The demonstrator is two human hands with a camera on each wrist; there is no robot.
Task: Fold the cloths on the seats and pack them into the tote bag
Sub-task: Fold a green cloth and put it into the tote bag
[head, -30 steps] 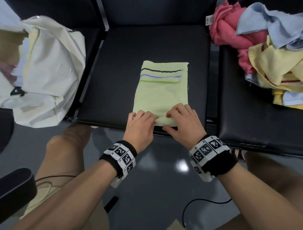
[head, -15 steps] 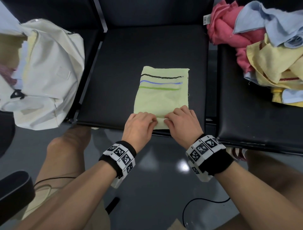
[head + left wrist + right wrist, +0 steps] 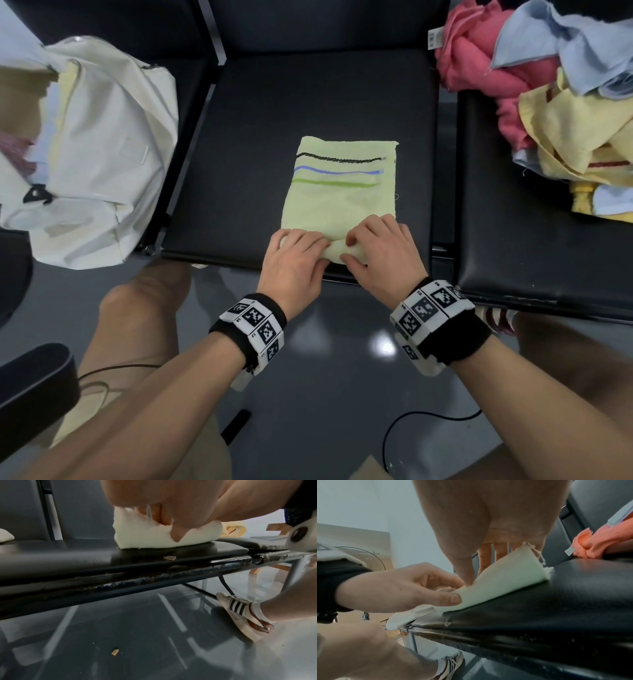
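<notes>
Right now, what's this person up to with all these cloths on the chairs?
A person is folding a pale green striped cloth on the middle seat. The left hand and right hand both pinch its near edge and have it lifted into a roll. A pile of unfolded cloths waits on the seat to the right, and the cream tote bag sits open on the left, some cloth already inside.

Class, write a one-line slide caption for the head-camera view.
Both hands, left and right, roll the near edge of a pale green striped cloth on a black padded seat.
</notes>
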